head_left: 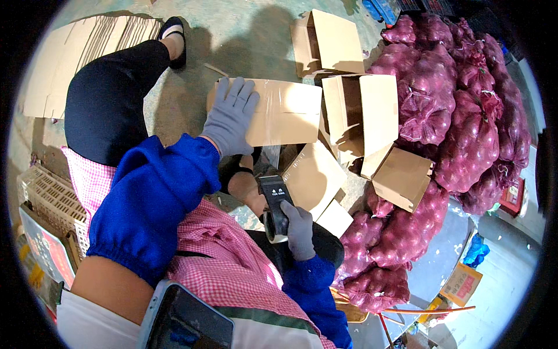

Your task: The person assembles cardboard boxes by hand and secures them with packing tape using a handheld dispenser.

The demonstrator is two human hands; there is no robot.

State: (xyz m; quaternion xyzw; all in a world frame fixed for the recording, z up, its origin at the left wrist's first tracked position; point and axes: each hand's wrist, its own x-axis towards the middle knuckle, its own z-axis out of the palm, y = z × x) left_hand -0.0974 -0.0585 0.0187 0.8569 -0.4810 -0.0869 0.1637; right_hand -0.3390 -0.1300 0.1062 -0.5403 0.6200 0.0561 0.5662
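Note:
My left hand point(231, 119), in a grey knit glove, lies flat with fingers stretched over the left end of a brown cardboard box point(289, 110). Clear tape runs over that box near the fingers. Lower and to the right, my right hand point(300, 234), gloved the same way, grips a black tape dispenser point(272, 198). The dispenser is held apart from the box, above my lap. Cardboard flaps point(314, 174) show just beyond the dispenser. Blue sleeves cover both my forearms.
Open cardboard boxes point(381, 110) stand right of the taped one. Red mesh sacks of onions point(427, 81) pile up along the right. A stack of flattened cardboard point(70, 58) lies at the far left, above plastic crates point(55, 195). A phone point(189, 320) sits at the lower edge.

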